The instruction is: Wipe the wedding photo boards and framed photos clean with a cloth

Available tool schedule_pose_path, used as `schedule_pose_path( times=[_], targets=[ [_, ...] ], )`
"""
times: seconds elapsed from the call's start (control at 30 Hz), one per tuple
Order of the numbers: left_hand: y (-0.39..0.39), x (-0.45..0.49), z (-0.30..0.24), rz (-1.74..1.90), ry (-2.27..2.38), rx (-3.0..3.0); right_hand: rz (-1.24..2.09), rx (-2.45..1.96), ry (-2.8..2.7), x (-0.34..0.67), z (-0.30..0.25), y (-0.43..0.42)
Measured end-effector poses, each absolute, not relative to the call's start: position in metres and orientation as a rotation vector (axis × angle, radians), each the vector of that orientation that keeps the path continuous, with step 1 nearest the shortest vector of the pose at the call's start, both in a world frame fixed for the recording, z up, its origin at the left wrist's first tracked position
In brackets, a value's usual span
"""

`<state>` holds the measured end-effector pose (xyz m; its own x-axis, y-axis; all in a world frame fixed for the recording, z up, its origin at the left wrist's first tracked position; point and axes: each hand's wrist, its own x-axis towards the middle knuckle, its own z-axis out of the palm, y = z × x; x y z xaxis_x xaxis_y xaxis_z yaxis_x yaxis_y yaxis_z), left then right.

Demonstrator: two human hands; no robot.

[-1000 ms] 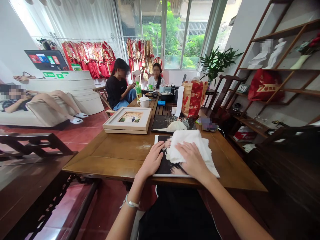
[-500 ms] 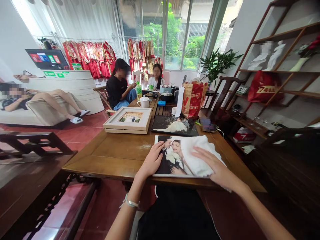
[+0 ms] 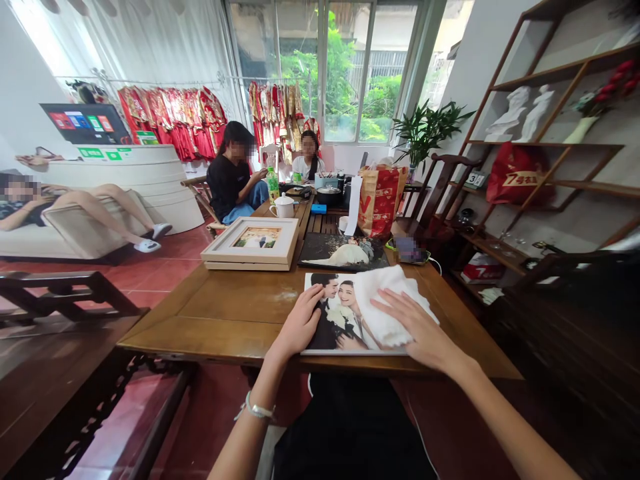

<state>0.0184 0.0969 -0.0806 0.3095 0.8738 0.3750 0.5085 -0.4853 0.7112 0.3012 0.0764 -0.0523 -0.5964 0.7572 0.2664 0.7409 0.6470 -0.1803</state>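
Observation:
A photo album (image 3: 335, 327) with a couple's portrait on its cover lies flat at the front edge of the wooden table (image 3: 235, 313). My left hand (image 3: 304, 319) rests on the album's left side, fingers stretched out. Over the right part of the cover lies a crumpled white cloth (image 3: 383, 313). My right hand (image 3: 413, 323) presses flat on this cloth with its fingers spread, and the album's right side is hidden underneath. Just behind sits a dark album (image 3: 343, 252) showing a figure in a white dress.
Pale picture frames (image 3: 250, 243) are stacked at the left. Farther back stand a lidded white cup (image 3: 283, 206), a green bottle (image 3: 273, 185) and a red paper bag (image 3: 383, 200). A phone (image 3: 410, 249) with a cable lies right. Two people sit at the far end; another lies on a sofa (image 3: 75, 227).
My right hand and the cloth have shifted slightly left and up across the cover. My left hand stays on the album. The whole view has turned a little.

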Motion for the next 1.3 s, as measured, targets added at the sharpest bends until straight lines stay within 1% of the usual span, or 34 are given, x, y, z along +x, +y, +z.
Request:
schedule_pose_path(
  times=[0.13, 0.23, 0.33, 0.57, 0.67, 0.8, 1.0, 1.1, 1.2, 1.3],
  targets=[
    [0.097, 0.019, -0.081, 1.047, 1.22, 2.126, 0.015, -1.205, -2.602, 0.309, -0.055, 0.022],
    [0.097, 0.019, -0.081, 1.038, 1.226, 2.133, -0.001, -1.226, -2.634, 0.313, -0.054, 0.013],
    [0.098, 0.018, -0.082, 1.044, 1.22, 2.131, -0.006, -1.288, -2.618, 0.312, -0.05, 0.036],
    [0.097, 0.018, -0.08, 1.011, 1.234, 2.133, 0.009, -1.423, -2.568, 0.28, -0.04, 0.134],
    [0.098, 0.018, -0.082, 1.023, 1.237, 2.15, -0.024, -1.44, -2.588, 0.269, -0.04, 0.15],
    [0.098, 0.018, -0.084, 1.043, 1.24, 2.15, -0.04, -1.387, -2.634, 0.267, -0.042, 0.128],
    [0.097, 0.018, -0.083, 1.044, 1.239, 2.148, -0.036, -1.243, -2.715, 0.274, -0.039, 0.034],
    [0.097, 0.018, -0.084, 1.052, 1.239, 2.147, 0.005, -1.24, -2.729, 0.278, -0.038, 0.006],
    [0.097, 0.018, -0.084, 1.061, 1.23, 2.149, 0.061, -1.277, -2.719, 0.28, -0.038, 0.015],
    [0.097, 0.018, -0.083, 1.043, 1.235, 2.145, 0.08, -1.36, -2.678, 0.274, -0.036, 0.056]
  ],
)
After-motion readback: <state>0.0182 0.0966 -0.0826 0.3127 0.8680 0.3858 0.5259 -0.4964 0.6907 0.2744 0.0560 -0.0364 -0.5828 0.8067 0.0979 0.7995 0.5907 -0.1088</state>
